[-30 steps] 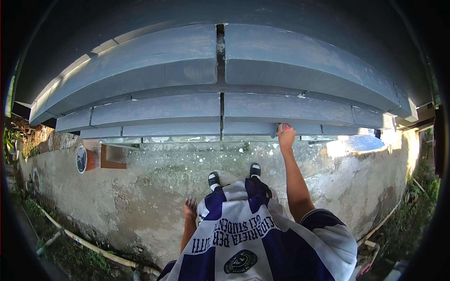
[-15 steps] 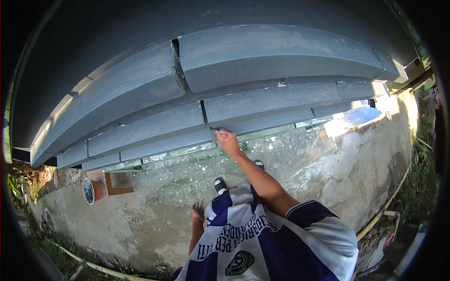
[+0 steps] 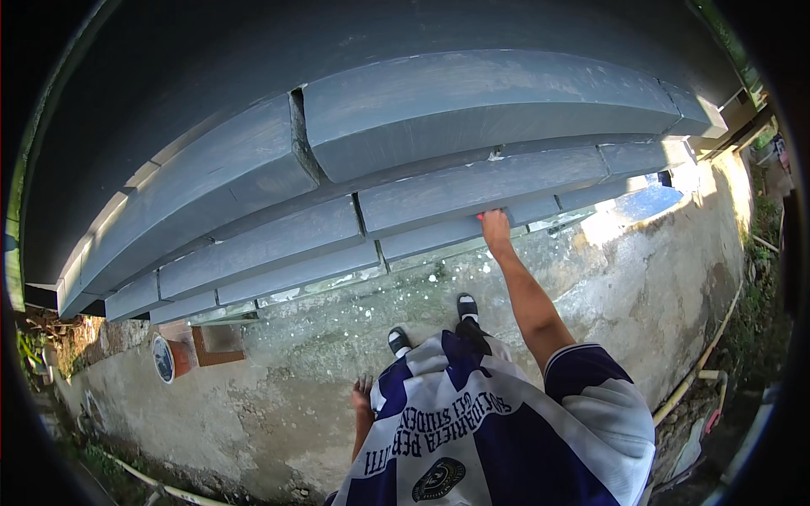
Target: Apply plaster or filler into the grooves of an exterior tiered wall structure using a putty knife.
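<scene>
Head view, looking down at my own body: my right hand (image 3: pixel 495 226) reaches forward to a grey block wall (image 3: pixel 472 126), fingers curled against the lower edge of one grey block (image 3: pixel 430 205). A small red thing (image 3: pixel 481 217) shows just beside my fingers; I cannot tell whether I grip it. My left hand (image 3: pixel 363 395) hangs at my side, fingers loosely spread, holding nothing. My black shoes (image 3: pixel 467 307) stand on a rough concrete slab (image 3: pixel 278 396) at the wall's foot.
</scene>
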A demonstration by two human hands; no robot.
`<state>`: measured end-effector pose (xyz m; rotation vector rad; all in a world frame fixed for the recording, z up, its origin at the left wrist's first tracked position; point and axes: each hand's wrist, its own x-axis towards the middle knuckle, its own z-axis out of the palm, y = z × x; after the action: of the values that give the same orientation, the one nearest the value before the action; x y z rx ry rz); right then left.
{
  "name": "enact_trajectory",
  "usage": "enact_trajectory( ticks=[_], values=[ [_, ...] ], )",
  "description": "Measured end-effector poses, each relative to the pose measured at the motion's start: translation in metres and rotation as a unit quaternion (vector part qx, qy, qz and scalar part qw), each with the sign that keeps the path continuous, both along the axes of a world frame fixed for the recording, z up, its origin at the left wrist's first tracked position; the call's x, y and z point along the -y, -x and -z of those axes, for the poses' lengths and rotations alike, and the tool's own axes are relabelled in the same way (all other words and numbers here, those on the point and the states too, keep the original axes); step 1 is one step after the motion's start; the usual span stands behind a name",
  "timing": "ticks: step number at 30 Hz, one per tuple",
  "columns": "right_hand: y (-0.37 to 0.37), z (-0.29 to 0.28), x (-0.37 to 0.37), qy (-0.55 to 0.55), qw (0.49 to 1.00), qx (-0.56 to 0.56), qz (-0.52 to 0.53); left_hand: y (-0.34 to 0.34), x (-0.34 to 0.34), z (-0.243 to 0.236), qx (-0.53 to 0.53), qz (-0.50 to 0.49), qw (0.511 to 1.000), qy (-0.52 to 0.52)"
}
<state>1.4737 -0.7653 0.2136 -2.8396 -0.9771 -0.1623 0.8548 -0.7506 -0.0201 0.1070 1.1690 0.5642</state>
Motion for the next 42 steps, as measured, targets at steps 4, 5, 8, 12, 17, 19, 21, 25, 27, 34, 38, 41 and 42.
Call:
enact_trajectory(
  ticks=[4,5,8,12,17,19,21,25,27,34,38,41,42],
  values=[
    [0.108,0.000,-0.090,-0.043,0.981,-0.074,-0.175,-0.008,0.013,0.009,0.023,0.055,0.998,0.004],
    [0.144,-0.014,-0.112,-0.080,0.969,-0.142,-0.185,-0.002,0.019,0.002,0.015,0.052,0.999,0.002],
    [0.199,-0.040,-0.146,-0.314,0.869,-0.338,-0.178,-0.001,0.021,-0.010,-0.029,0.098,0.995,-0.014],
    [0.170,-0.015,-0.138,-0.532,0.709,-0.464,0.012,-0.003,0.002,-0.030,0.058,0.077,0.995,0.022],
    [0.044,0.004,-0.041,-0.489,0.798,-0.349,0.045,-0.046,-0.005,-0.106,-0.114,0.080,0.990,0.000],
    [-0.007,-0.007,-0.003,-0.510,0.804,-0.296,0.079,-0.034,-0.002,-0.097,-0.113,0.094,0.989,-0.026],
    [-0.055,-0.019,0.044,-0.368,0.921,-0.086,0.094,-0.039,-0.001,-0.101,-0.122,0.073,0.990,-0.026],
    [-0.116,0.005,0.098,-0.134,0.987,-0.017,0.088,-0.064,0.008,-0.089,-0.144,0.119,0.980,-0.069],
    [-0.097,0.006,0.071,-0.055,0.998,-0.002,0.022,-0.023,0.011,-0.023,-0.075,0.040,0.996,0.007],
    [0.062,-0.014,-0.059,-0.202,0.949,-0.205,-0.126,-0.037,0.012,0.003,-0.023,0.074,0.997,-0.014],
    [0.037,0.007,-0.055,-0.343,0.927,-0.073,-0.136,-0.084,0.007,-0.010,-0.008,0.107,0.994,-0.019],
    [-0.029,0.019,0.008,-0.497,0.749,-0.437,0.024,-0.124,0.002,-0.048,-0.088,0.100,0.991,-0.029],
    [-0.052,0.019,0.035,-0.540,0.724,-0.425,0.063,-0.140,0.005,-0.064,-0.115,0.075,0.990,-0.028]
  ],
)
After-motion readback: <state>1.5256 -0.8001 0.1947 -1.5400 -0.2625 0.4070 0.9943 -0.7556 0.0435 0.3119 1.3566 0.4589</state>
